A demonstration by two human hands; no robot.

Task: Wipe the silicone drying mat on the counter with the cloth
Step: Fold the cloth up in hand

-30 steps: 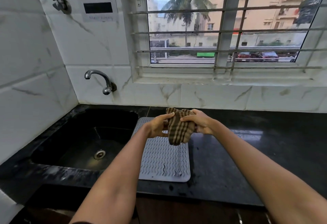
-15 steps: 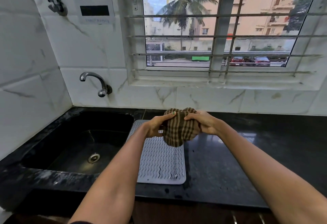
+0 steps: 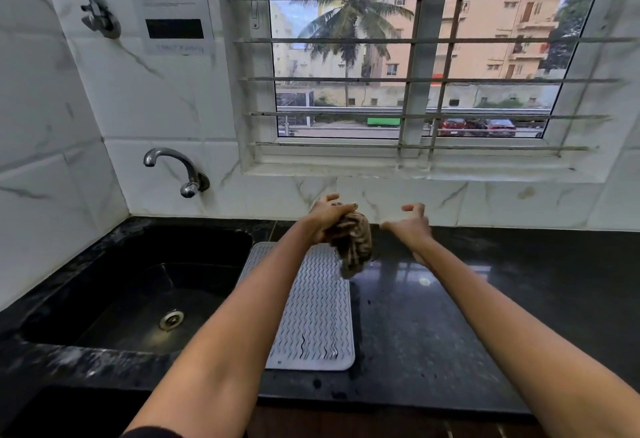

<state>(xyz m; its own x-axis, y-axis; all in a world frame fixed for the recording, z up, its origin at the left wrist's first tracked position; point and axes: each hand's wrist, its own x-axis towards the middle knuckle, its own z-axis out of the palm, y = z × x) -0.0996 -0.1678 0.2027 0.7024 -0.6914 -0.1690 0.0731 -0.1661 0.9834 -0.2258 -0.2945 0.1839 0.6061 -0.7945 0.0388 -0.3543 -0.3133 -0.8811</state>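
Black counter: runs along the tiled wall under the window.
Sink: set in the counter's left end; only the drain shows inside.
Mat: grey, flat by the sink's right edge, reaching the front edge.
Cloth: checked, bunched, hanging above the mat's far right corner.
Left hand: fingers curled round the cloth.
Right hand: fingers loosely curled, holding nothing; half a second ago it gripped the cloth too.
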